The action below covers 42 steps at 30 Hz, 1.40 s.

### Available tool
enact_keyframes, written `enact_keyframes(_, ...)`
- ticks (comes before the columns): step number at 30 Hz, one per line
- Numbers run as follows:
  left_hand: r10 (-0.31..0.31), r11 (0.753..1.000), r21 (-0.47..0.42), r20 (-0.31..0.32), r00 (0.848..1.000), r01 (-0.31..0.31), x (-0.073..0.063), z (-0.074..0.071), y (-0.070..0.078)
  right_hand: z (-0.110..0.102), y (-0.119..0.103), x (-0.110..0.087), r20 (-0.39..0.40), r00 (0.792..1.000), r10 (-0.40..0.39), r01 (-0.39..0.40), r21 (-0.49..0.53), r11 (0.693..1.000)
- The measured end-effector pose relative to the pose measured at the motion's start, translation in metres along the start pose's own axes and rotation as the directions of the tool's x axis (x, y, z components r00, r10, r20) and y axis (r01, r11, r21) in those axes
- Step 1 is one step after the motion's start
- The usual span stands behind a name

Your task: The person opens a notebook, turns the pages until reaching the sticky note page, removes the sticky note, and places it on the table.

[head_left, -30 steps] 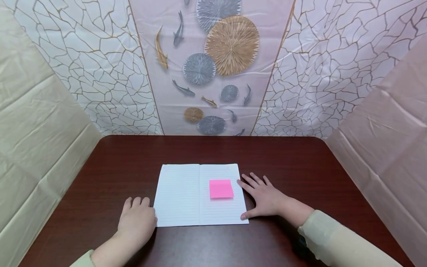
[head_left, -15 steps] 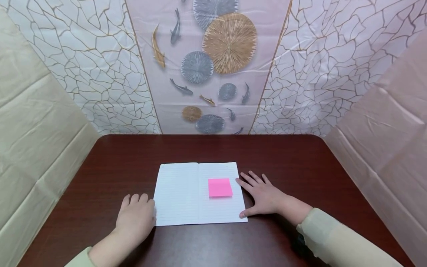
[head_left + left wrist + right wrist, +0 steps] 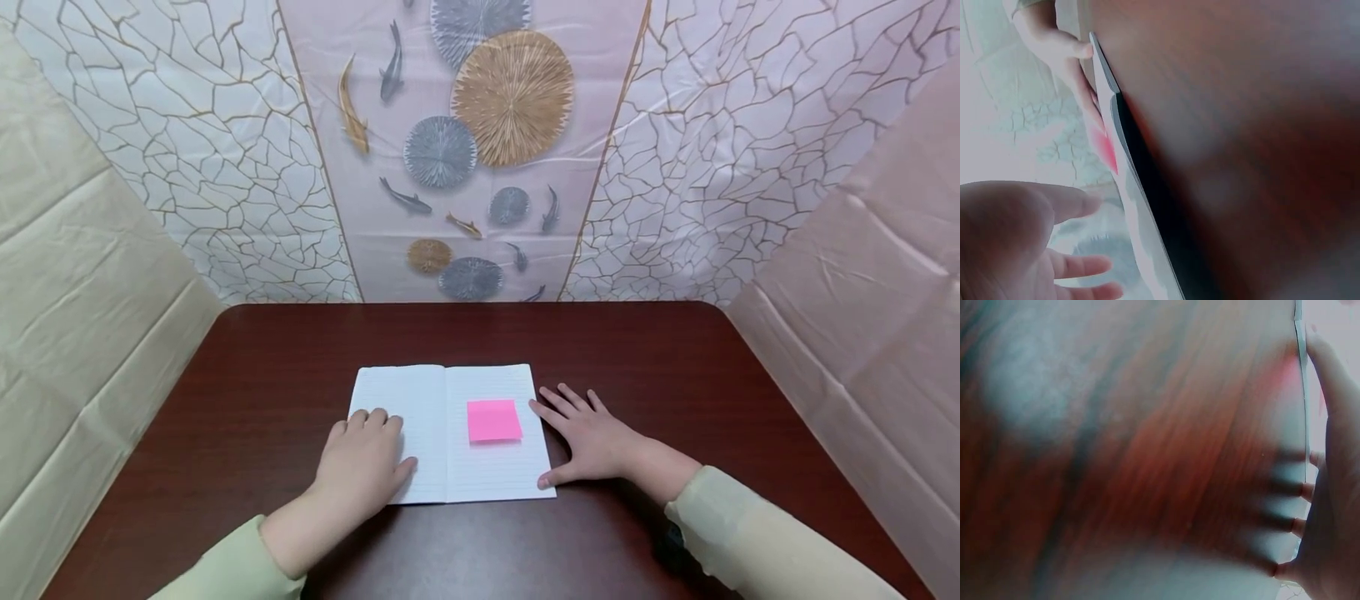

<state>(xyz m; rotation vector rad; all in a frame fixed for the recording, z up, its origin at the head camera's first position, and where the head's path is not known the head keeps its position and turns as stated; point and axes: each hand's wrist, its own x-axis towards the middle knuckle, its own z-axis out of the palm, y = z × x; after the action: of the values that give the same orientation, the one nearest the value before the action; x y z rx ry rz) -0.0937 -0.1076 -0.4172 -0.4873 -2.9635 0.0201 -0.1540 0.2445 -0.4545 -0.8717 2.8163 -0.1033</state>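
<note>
An open notebook [image 3: 487, 479] with lined white pages lies flat on the dark brown table. A pink sticky note [image 3: 494, 421] is on its right page, the lower edge slightly lifted. My left hand [image 3: 362, 462] is over the left page, holding nothing; in the left wrist view its loosely bent fingers [image 3: 1082, 265] hover just above the paper. With fingers spread, my right hand [image 3: 596, 442] rests at the notebook's right edge, thumb and index fingertip on the page's border. The right wrist view shows that hand's fingertips [image 3: 1297, 526] down on the table.
The table [image 3: 480, 554] reaches back to a patterned cloth wall [image 3: 465, 183]. Plain cloth panels rise on the left [image 3: 97, 333] and right [image 3: 862, 317].
My left hand has left the notebook's left edge and moved right, up over the left page. The right hand, notebook and sticky note stay put; the head view has shifted slightly.
</note>
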Motion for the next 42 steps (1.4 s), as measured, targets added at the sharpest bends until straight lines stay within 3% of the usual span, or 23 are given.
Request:
enact_keyframes(4, 0.025, 0.999, -0.023, 0.020, 0.999, -0.025, 0.013, 0.006, 0.012, 0.001, 0.000, 0.001, 0.004, 1.000, -0.001, 0.001, 0.001, 1.000)
enact_keyframes(8, 0.024, 0.998, -0.061, 0.120, 0.993, -0.017, 0.022, 0.014, 0.019, 0.001, -0.001, 0.001, 0.010, 1.000, -0.001, 0.001, 0.011, 1.000)
enact_keyframes(13, 0.010, 0.995, -0.094, 0.250, 0.968, 0.014, 0.029, 0.016, 0.022, 0.001, -0.003, 0.001, 0.009, 1.000, -0.001, 0.001, 0.022, 1.000)
enact_keyframes(19, 0.001, 0.992, -0.119, 0.351, 0.937, 0.044, 0.031, 0.013, 0.020, 0.001, -0.003, 0.001, 0.008, 1.000, 0.001, -0.001, 0.018, 1.000)
enact_keyframes(32, 0.019, 0.972, -0.224, 0.395, 0.919, 0.076, 0.035, 0.019, 0.015, -0.002, -0.001, 0.001, 0.018, 1.000, 0.014, -0.014, 0.016, 1.000)
enact_keyframes(42, 0.026, 0.970, -0.233, 0.402, 0.915, 0.074, 0.035, 0.018, 0.014, -0.004, -0.003, 0.000, -0.002, 1.000, 0.002, -0.002, 0.023, 1.000)
